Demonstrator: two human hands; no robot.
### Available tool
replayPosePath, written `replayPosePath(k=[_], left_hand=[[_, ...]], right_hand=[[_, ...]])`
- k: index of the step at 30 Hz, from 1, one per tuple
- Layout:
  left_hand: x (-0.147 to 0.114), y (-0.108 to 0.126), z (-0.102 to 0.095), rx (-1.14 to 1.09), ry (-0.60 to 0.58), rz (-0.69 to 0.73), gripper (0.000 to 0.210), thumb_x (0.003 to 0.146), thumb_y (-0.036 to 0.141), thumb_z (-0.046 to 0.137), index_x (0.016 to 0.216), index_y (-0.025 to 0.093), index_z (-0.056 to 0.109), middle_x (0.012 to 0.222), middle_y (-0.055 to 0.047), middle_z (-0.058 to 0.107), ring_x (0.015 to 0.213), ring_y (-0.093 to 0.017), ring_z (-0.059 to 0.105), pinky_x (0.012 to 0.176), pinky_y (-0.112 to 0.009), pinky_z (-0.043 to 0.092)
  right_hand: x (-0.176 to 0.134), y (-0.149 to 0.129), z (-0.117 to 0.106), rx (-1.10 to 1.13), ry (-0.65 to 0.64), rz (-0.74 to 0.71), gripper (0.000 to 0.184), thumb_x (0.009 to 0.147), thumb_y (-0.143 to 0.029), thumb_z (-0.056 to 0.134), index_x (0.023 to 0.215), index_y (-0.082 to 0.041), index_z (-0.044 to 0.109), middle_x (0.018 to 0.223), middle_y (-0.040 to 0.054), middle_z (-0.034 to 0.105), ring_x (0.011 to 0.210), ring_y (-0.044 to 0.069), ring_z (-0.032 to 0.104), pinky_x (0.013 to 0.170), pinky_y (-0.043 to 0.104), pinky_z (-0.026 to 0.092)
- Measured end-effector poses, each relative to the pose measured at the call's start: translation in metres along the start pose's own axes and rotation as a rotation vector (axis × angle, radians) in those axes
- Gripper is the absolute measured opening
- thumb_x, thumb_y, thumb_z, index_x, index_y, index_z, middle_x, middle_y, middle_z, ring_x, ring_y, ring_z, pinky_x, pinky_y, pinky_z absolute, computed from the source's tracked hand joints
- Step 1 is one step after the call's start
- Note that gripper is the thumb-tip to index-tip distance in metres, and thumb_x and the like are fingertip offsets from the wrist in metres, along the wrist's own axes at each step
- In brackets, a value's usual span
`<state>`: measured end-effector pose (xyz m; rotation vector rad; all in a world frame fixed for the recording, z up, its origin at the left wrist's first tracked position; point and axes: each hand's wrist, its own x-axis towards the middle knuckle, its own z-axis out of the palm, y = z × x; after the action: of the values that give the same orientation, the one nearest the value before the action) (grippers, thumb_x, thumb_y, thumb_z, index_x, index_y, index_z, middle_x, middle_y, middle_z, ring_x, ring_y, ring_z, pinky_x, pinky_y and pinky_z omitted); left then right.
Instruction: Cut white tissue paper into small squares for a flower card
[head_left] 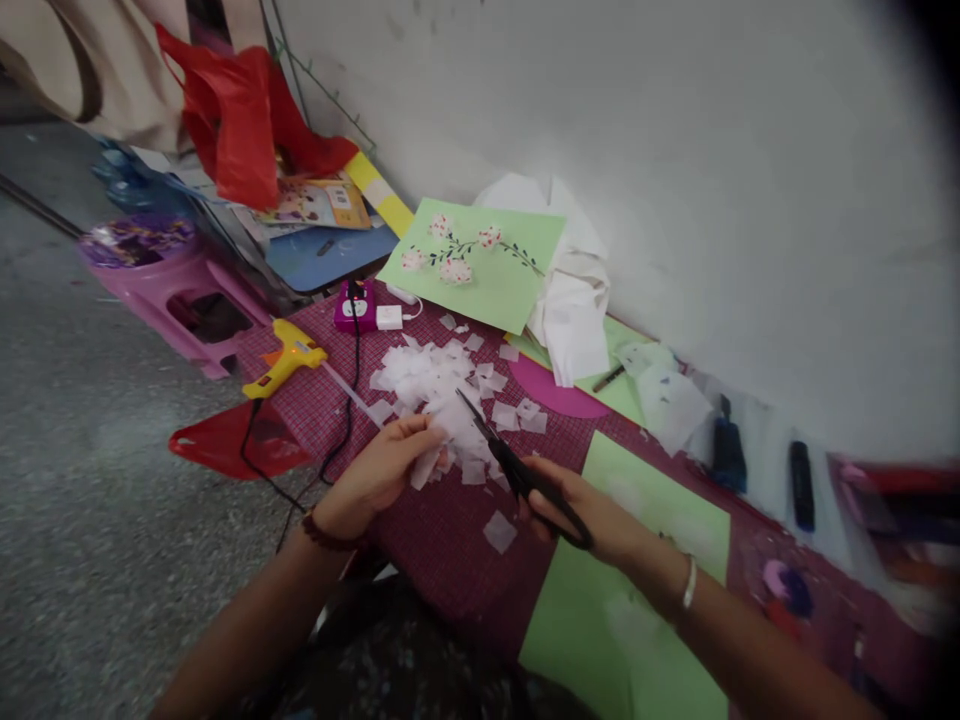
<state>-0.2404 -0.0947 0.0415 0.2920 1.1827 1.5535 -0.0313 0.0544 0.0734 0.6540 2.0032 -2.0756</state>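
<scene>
Gripped in the right hand [577, 510], black scissors [517, 470] point up-left toward the paper strip [429, 462] (pinched by left hand [375, 475]), blades slightly open

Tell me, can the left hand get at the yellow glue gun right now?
Probably not at once: the left hand holds white paper, though the way to the glue gun looks open.

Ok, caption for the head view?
Right hand works black scissors on white paper held by left hand.
</scene>
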Motion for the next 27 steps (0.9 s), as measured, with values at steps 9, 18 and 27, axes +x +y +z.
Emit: replayPosePath(k=[9, 18, 27], left_hand=[[0.011, 0.005, -0.003, 0.004, 0.130, 0.192, 0.024, 0.069, 0.036, 0.081, 0.076, 0.017, 0.068, 0.061, 0.004, 0.062, 0.051, -0.007, 0.053, 0.050, -0.019, 0.041], [0.010, 0.005, -0.001, 0.148, 0.043, 0.088, 0.027, 0.071, 0.038, 0.078, 0.066, 0.015, 0.063, 0.056, 0.004, 0.058, 0.046, -0.006, 0.049, 0.046, -0.019, 0.037], [0.015, 0.007, 0.000, 0.173, 0.037, 0.073, 0.023, 0.071, 0.033, 0.077, 0.066, 0.016, 0.063, 0.057, 0.004, 0.059, 0.047, -0.006, 0.050, 0.046, -0.018, 0.037]], right_hand=[[-0.011, 0.005, -0.011, -0.029, -0.158, -0.076, 0.067, 0.088, -0.071, 0.056, 0.128, -0.018, 0.049, 0.096, 0.0063, 0.055, 0.080, 0.015, 0.053, 0.072, 0.030, 0.043], [0.003, -0.002, -0.010, -0.075, -0.204, -0.024, 0.076, 0.083, -0.076, 0.058, 0.129, -0.015, 0.047, 0.086, 0.0013, 0.050, 0.071, 0.012, 0.048, 0.062, 0.027, 0.040], [0.011, -0.011, -0.007, -0.077, -0.138, -0.013, 0.069, 0.081, -0.066, 0.068, 0.123, -0.013, 0.053, 0.075, -0.0016, 0.051, 0.060, 0.009, 0.046, 0.054, 0.024, 0.037]])
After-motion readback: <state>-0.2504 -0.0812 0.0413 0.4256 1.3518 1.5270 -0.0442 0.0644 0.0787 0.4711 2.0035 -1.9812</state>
